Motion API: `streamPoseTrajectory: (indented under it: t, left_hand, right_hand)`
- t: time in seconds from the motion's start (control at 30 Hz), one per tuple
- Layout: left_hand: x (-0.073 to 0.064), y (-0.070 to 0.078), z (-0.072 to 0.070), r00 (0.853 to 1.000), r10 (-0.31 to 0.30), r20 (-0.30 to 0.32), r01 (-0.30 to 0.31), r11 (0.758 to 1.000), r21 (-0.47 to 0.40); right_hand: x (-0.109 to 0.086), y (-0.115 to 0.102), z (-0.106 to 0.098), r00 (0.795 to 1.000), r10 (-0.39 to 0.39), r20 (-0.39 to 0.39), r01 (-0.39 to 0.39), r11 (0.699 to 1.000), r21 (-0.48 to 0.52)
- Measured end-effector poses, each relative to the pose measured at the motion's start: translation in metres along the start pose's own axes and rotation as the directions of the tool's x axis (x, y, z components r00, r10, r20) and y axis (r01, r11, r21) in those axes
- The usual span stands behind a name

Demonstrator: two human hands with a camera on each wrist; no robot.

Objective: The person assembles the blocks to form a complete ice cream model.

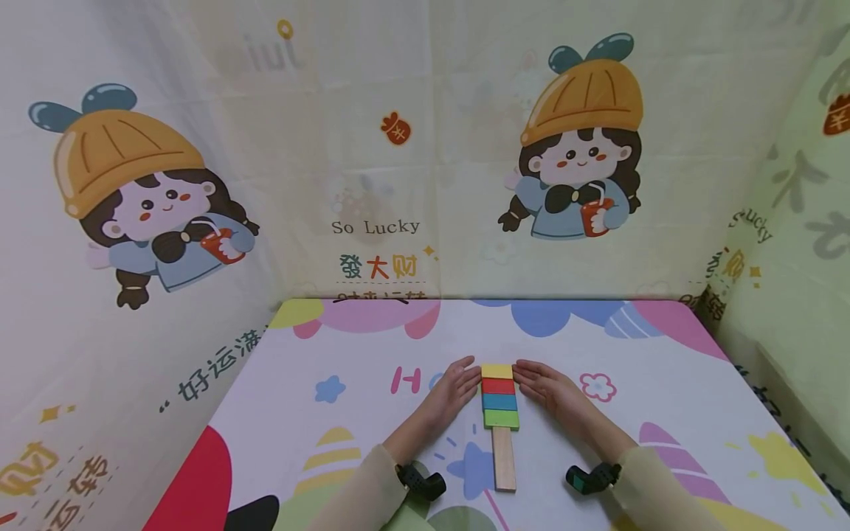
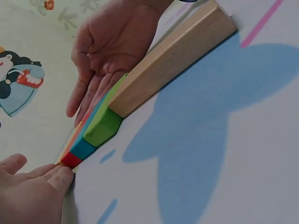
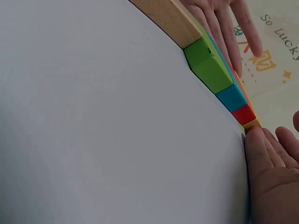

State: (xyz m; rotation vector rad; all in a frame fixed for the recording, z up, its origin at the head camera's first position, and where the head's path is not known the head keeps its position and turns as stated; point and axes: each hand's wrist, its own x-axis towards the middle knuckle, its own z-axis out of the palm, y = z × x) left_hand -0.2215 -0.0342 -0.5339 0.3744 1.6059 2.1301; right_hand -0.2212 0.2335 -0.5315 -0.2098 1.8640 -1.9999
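Note:
Four flat wooden blocks lie side by side in a column on the table: yellow (image 1: 496, 372) at the far end, then red (image 1: 498, 386), blue (image 1: 499, 402) and green (image 1: 501, 419). Below the green one, a long plain wooden block (image 1: 504, 459) points toward me like a stem. My left hand (image 1: 453, 391) stands on edge with straight fingers, its fingertips at the left end of the yellow block. On the opposite side my right hand (image 1: 550, 385) mirrors it, fingers extended along the yellow block's right end. Both wrist views show the palms facing the blocks.
The white table (image 1: 265, 420) has a printed cartoon pattern, with a blue star (image 1: 473, 468) left of the plain block. Printed cloth (image 1: 465, 177) hangs behind the table and along both sides. Each wrist wears a dark strapped device (image 1: 421, 481).

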Motion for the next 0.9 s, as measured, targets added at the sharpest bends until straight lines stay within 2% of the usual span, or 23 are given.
streamPoseTrajectory:
  t: [0.27,0.7,0.9]
  left_hand:
    - [-0.008,0.000,0.001,1.000,-0.007,0.016,0.007,1.000,0.023]
    - [-0.008,0.000,0.003,1.000,-0.014,0.021,0.014,1.000,0.018]
    - [-0.015,-0.003,0.000,0.998,-0.035,0.043,0.032,0.998,0.059]
  right_hand:
    - [-0.003,0.003,0.002,1.000,0.001,0.014,-0.001,1.000,0.002]
    - [-0.006,0.005,0.000,1.000,-0.002,0.014,0.003,1.000,-0.014]
    - [-0.017,0.003,0.005,0.999,0.044,-0.003,-0.044,0.998,-0.054]
